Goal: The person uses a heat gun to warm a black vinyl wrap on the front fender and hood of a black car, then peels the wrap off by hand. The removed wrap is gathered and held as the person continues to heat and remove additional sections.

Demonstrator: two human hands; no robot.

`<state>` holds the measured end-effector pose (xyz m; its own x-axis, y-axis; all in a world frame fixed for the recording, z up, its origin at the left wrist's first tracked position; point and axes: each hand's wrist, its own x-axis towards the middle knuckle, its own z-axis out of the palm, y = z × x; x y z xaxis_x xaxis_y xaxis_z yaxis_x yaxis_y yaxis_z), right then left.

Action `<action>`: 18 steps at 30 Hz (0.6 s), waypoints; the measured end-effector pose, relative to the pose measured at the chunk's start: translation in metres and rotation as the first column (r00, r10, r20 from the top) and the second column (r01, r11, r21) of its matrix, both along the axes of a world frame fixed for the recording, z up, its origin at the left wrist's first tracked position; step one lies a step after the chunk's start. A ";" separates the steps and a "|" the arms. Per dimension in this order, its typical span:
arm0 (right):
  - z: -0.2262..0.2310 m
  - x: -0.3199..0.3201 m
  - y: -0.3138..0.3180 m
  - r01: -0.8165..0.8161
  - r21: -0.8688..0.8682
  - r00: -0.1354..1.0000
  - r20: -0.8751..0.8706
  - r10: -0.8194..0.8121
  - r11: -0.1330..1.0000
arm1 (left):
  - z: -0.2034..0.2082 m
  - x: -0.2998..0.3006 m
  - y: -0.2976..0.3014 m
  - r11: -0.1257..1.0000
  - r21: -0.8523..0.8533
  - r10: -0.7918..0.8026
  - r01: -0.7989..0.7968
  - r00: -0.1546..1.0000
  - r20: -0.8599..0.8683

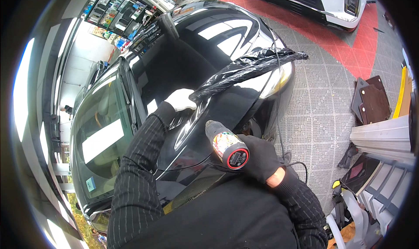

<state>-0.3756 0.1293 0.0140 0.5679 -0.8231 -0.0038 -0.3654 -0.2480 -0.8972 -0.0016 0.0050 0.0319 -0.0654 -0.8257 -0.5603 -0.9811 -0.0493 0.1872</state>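
- While the right hand [262, 159], in a dark glove, wraps around the heat gun [227, 148], the nozzle faces the fender [194, 146] of the black car [168, 65].
- The left hand [181, 100], in a white glove, bends over the panel beside the near end of the black film [238, 76]; whether its fingers pinch it, I cannot tell.
- That bunched film lies across the car's front corner, above the headlight [283, 78].
- Heat kept on one spot could, I judge, scorch film or paint; a careless swing could burn the gloved fingers.
- The cord [279, 137] hanging by the headlight might snag the film.
- Counted: two gloved hands, one heat gun, one film bundle, one headlight on the black car, one white car [335, 4].
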 end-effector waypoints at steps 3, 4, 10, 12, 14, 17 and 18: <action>-0.003 -0.003 -0.002 -0.001 0.011 1.000 -0.021 0.001 1.000 | -0.013 0.004 0.001 0.970 -0.232 -0.069 0.074 0.997 0.029; -0.003 -0.004 -0.003 -0.001 0.018 1.000 -0.021 0.001 1.000 | -0.017 0.005 0.003 0.961 -0.258 -0.081 0.096 0.995 0.065; -0.009 -0.009 -0.009 0.020 -0.004 1.000 -0.014 -0.020 1.000 | -0.015 0.000 0.008 0.978 -0.195 0.066 -0.071 0.997 -0.030; -0.012 -0.010 -0.010 0.024 0.005 1.000 -0.015 -0.023 1.000 | -0.008 -0.007 0.009 0.979 -0.178 0.087 -0.099 0.993 -0.077; -0.014 -0.011 -0.011 0.026 0.003 1.000 0.001 -0.026 1.000 | -0.001 -0.014 0.012 0.978 -0.176 0.104 -0.115 0.992 -0.068; -0.015 -0.013 -0.013 0.024 -0.004 1.000 -0.003 -0.024 1.000 | 0.010 -0.021 0.014 0.973 -0.119 0.173 -0.199 0.965 -0.195; -0.015 -0.013 -0.014 0.019 -0.007 1.000 -0.007 -0.019 1.000 | 0.014 -0.021 0.015 0.969 -0.080 0.209 -0.235 0.946 -0.249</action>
